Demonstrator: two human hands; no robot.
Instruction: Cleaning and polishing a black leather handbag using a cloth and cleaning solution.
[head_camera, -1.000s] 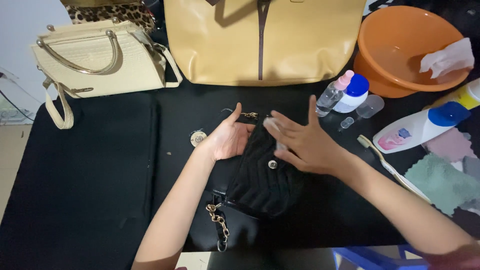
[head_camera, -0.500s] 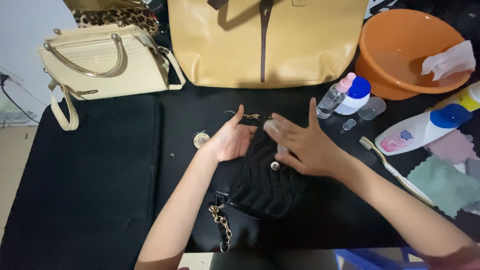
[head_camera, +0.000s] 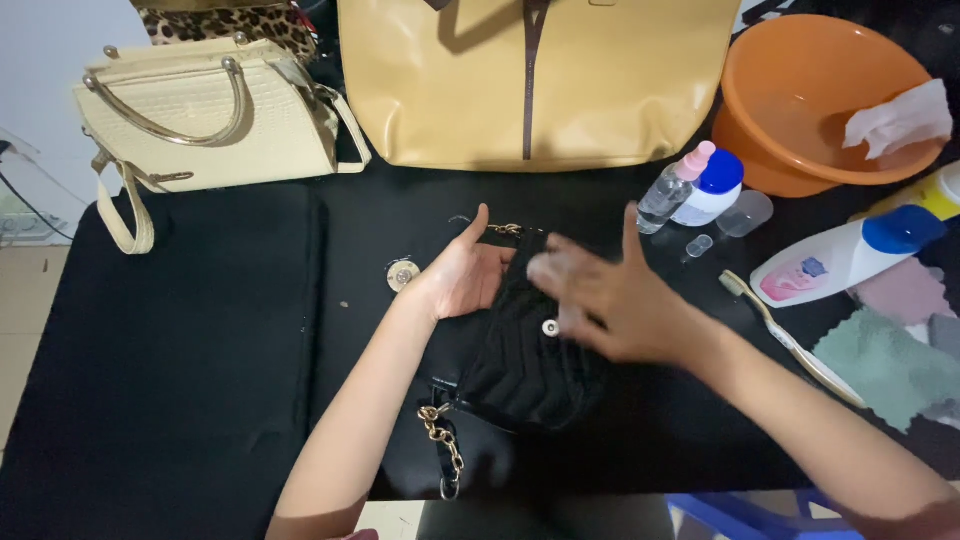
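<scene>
— What's going on at the worktop (head_camera: 200, 400) there?

— A small black quilted purse (head_camera: 525, 360) lies in the middle of the black surface, its gold chain strap (head_camera: 442, 445) trailing off the near edge. The left hand (head_camera: 462, 275) rests on the purse's left side, fingers curled loosely against it, thumb up; a steadying touch rather than a closed hold. The right hand (head_camera: 610, 300) lies spread flat on the flap, fingers wide and blurred, gripping nothing.

— What else is about?

— Far left, a cream handbag (head_camera: 200, 115) with a metal handle; far middle, a big tan leather bag (head_camera: 530, 80). To the right, an orange basin (head_camera: 820, 100) with a crumpled tissue (head_camera: 900, 115) in it, a small spray bottle (head_camera: 675, 190) with a pink cap, a blue-capped jar (head_camera: 708, 188), a white bottle (head_camera: 845, 260) lying on its side, a toothbrush (head_camera: 790, 335) and a green cloth (head_camera: 890, 365). A small round metal piece (head_camera: 403, 275) sits just left of the left hand.

— Any advice on handling it?

— I'd say keep the left hand pinning the purse so it doesn't slide on the dark mat, and keep the right hand's strokes following the quilted ridges, light around the metal stud (head_camera: 550, 327) on the flap. Mind the dangling chain too; its weight could tug the purse towards the edge.
</scene>
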